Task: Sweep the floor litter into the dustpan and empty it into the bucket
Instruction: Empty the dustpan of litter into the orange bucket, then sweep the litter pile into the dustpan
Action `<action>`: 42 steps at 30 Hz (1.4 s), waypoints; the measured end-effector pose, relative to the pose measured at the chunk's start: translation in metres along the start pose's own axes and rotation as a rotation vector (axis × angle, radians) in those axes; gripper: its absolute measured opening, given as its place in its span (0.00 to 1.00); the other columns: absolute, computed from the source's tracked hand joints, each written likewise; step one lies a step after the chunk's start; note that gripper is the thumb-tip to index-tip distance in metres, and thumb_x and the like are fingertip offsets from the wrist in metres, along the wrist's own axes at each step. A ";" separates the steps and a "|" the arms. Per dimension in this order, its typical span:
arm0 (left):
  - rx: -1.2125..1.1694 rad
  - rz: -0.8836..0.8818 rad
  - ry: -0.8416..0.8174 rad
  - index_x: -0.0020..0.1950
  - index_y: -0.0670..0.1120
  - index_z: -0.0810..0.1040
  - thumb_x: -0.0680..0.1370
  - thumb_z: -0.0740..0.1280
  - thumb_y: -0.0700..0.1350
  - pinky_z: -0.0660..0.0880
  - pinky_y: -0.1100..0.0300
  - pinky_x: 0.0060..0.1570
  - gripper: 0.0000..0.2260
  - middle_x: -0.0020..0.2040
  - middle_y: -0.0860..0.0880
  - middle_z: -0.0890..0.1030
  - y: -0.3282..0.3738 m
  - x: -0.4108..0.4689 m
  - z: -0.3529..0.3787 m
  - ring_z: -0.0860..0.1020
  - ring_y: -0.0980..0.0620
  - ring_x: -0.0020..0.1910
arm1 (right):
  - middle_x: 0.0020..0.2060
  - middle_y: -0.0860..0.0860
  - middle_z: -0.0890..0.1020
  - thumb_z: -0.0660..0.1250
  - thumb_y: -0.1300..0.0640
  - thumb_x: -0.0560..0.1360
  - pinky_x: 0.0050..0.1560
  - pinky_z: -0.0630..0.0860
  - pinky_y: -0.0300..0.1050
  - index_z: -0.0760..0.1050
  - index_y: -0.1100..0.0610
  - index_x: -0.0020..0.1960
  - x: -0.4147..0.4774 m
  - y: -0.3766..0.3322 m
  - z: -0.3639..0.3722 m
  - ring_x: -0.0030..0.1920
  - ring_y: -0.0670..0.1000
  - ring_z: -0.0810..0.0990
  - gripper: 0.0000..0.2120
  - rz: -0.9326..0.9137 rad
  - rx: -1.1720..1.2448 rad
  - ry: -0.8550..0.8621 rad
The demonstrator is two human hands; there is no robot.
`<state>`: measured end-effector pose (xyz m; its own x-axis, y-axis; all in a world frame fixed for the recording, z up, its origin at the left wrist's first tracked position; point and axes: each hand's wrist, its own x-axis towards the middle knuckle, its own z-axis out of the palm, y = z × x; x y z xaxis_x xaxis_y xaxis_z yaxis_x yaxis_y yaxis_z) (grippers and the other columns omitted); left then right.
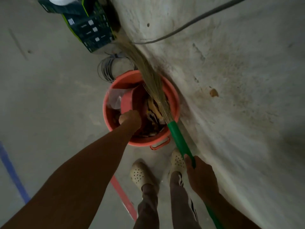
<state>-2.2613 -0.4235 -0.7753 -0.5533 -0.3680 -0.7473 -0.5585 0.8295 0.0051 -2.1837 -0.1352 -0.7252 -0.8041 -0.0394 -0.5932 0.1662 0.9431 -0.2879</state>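
Emptying step — left hand (130,117) grips dustpan (127,100) tipped in bucket (142,143) at twelve o'clock, right hand (199,176) clasps broom (179,139) at four o'clock — next probably calls for lifting clear.

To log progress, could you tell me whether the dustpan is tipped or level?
Tipped: the left hand holds the dustpan steeply on edge inside the bucket, above litter.
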 end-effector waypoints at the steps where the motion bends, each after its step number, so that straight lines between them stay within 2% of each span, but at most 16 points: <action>1: 0.014 -0.018 -0.003 0.65 0.41 0.75 0.83 0.59 0.44 0.75 0.48 0.58 0.13 0.62 0.41 0.79 -0.003 0.008 0.006 0.78 0.39 0.62 | 0.27 0.47 0.77 0.52 0.35 0.80 0.23 0.66 0.32 0.73 0.49 0.45 0.004 0.003 0.005 0.23 0.42 0.74 0.21 0.002 0.000 -0.002; 6: -0.047 -0.061 0.011 0.65 0.44 0.77 0.82 0.60 0.46 0.75 0.47 0.57 0.14 0.62 0.41 0.80 -0.032 0.015 0.000 0.78 0.38 0.62 | 0.28 0.45 0.76 0.53 0.36 0.80 0.27 0.67 0.37 0.77 0.53 0.52 0.013 0.002 0.001 0.27 0.43 0.76 0.23 -0.037 0.019 0.020; 10: -0.278 -0.036 0.016 0.59 0.42 0.79 0.84 0.57 0.47 0.79 0.45 0.54 0.14 0.57 0.40 0.82 -0.040 -0.012 -0.024 0.81 0.39 0.55 | 0.31 0.48 0.78 0.52 0.37 0.81 0.28 0.68 0.39 0.76 0.54 0.47 0.005 -0.016 -0.029 0.30 0.46 0.78 0.24 -0.019 0.006 -0.036; 12: -0.357 -0.024 0.013 0.62 0.43 0.78 0.85 0.56 0.46 0.79 0.49 0.51 0.14 0.56 0.42 0.81 -0.040 -0.035 -0.036 0.81 0.40 0.54 | 0.32 0.48 0.79 0.52 0.36 0.81 0.28 0.69 0.40 0.75 0.53 0.45 -0.003 -0.029 -0.047 0.31 0.47 0.78 0.24 -0.001 0.007 -0.057; 14: -0.465 -0.063 -0.031 0.61 0.46 0.77 0.84 0.59 0.49 0.79 0.55 0.44 0.12 0.52 0.46 0.80 -0.034 -0.067 -0.049 0.80 0.44 0.46 | 0.32 0.48 0.78 0.51 0.36 0.82 0.27 0.68 0.40 0.74 0.52 0.43 -0.014 -0.039 -0.064 0.31 0.47 0.78 0.24 0.016 -0.011 -0.073; 17: -0.606 -0.132 -0.005 0.65 0.41 0.75 0.84 0.60 0.48 0.76 0.64 0.32 0.15 0.58 0.45 0.80 -0.036 -0.107 -0.058 0.78 0.46 0.42 | 0.33 0.49 0.78 0.51 0.36 0.82 0.28 0.69 0.41 0.74 0.53 0.43 -0.033 -0.053 -0.085 0.32 0.49 0.78 0.25 0.031 -0.036 -0.068; 18: -0.571 -0.123 0.006 0.67 0.40 0.75 0.84 0.60 0.48 0.75 0.61 0.32 0.16 0.60 0.42 0.80 -0.039 -0.123 -0.061 0.79 0.43 0.46 | 0.33 0.50 0.78 0.51 0.35 0.82 0.29 0.71 0.42 0.75 0.54 0.44 -0.040 -0.057 -0.092 0.33 0.50 0.78 0.26 0.030 -0.038 -0.064; 20: -0.511 -0.095 0.041 0.65 0.37 0.75 0.85 0.58 0.49 0.78 0.52 0.45 0.18 0.61 0.36 0.80 -0.048 -0.153 -0.067 0.80 0.37 0.55 | 0.36 0.52 0.80 0.51 0.35 0.82 0.33 0.75 0.44 0.78 0.57 0.45 -0.055 -0.064 -0.105 0.36 0.53 0.80 0.29 0.034 -0.047 -0.073; 21: -0.528 -0.089 0.058 0.62 0.36 0.76 0.84 0.59 0.50 0.79 0.49 0.50 0.18 0.58 0.35 0.81 -0.054 -0.166 -0.067 0.81 0.36 0.55 | 0.37 0.54 0.81 0.51 0.34 0.81 0.36 0.77 0.46 0.79 0.58 0.46 -0.064 -0.067 -0.111 0.38 0.55 0.81 0.30 0.050 -0.049 -0.089; 24: -0.586 -0.108 0.086 0.54 0.36 0.79 0.83 0.60 0.55 0.80 0.50 0.47 0.21 0.47 0.35 0.83 -0.067 -0.215 -0.074 0.83 0.37 0.46 | 0.42 0.58 0.83 0.52 0.32 0.80 0.42 0.80 0.51 0.80 0.59 0.48 -0.092 -0.068 -0.129 0.42 0.59 0.83 0.32 0.099 -0.031 -0.124; 27: -0.665 -0.079 0.110 0.48 0.36 0.80 0.83 0.61 0.52 0.80 0.51 0.46 0.20 0.42 0.37 0.83 -0.081 -0.257 -0.073 0.83 0.40 0.38 | 0.39 0.57 0.83 0.53 0.33 0.80 0.40 0.82 0.51 0.79 0.60 0.46 -0.123 -0.059 -0.143 0.38 0.58 0.83 0.32 0.093 -0.003 -0.130; 30: -0.746 -0.118 0.155 0.45 0.38 0.79 0.82 0.62 0.52 0.74 0.59 0.29 0.18 0.31 0.42 0.80 -0.090 -0.293 -0.066 0.78 0.48 0.25 | 0.32 0.55 0.81 0.55 0.33 0.80 0.38 0.81 0.49 0.77 0.60 0.40 -0.155 -0.045 -0.162 0.31 0.55 0.81 0.31 0.073 0.038 -0.137; 32: -0.784 -0.129 0.181 0.45 0.38 0.79 0.82 0.62 0.53 0.72 0.61 0.26 0.18 0.31 0.43 0.80 -0.094 -0.320 -0.057 0.78 0.48 0.24 | 0.32 0.57 0.82 0.58 0.33 0.79 0.38 0.81 0.48 0.77 0.60 0.40 -0.172 -0.037 -0.176 0.30 0.55 0.81 0.31 0.060 0.084 -0.157; 35: -0.867 -0.117 0.303 0.49 0.39 0.78 0.81 0.64 0.52 0.80 0.53 0.35 0.16 0.37 0.40 0.83 -0.094 -0.359 -0.036 0.82 0.41 0.32 | 0.36 0.59 0.84 0.61 0.31 0.77 0.36 0.81 0.48 0.78 0.60 0.44 -0.195 -0.025 -0.192 0.31 0.55 0.82 0.30 0.017 0.153 -0.165; 36: -0.914 -0.119 0.335 0.50 0.39 0.78 0.81 0.65 0.52 0.80 0.52 0.35 0.15 0.39 0.39 0.83 -0.093 -0.372 -0.028 0.82 0.40 0.33 | 0.35 0.58 0.84 0.62 0.31 0.76 0.35 0.81 0.47 0.78 0.60 0.45 -0.201 -0.021 -0.196 0.31 0.55 0.81 0.30 -0.006 0.176 -0.169; 42: -1.207 -0.176 0.594 0.46 0.41 0.77 0.81 0.65 0.50 0.74 0.55 0.28 0.13 0.32 0.43 0.80 -0.080 -0.470 0.023 0.76 0.47 0.24 | 0.28 0.52 0.79 0.64 0.33 0.77 0.29 0.77 0.43 0.76 0.57 0.42 -0.241 -0.001 -0.206 0.26 0.50 0.77 0.25 -0.208 0.241 -0.228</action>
<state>-1.9426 -0.3074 -0.4398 -0.4282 -0.8089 -0.4029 -0.6686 -0.0164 0.7434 -2.1075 -0.0583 -0.4271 -0.6918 -0.3191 -0.6478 0.1647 0.8037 -0.5718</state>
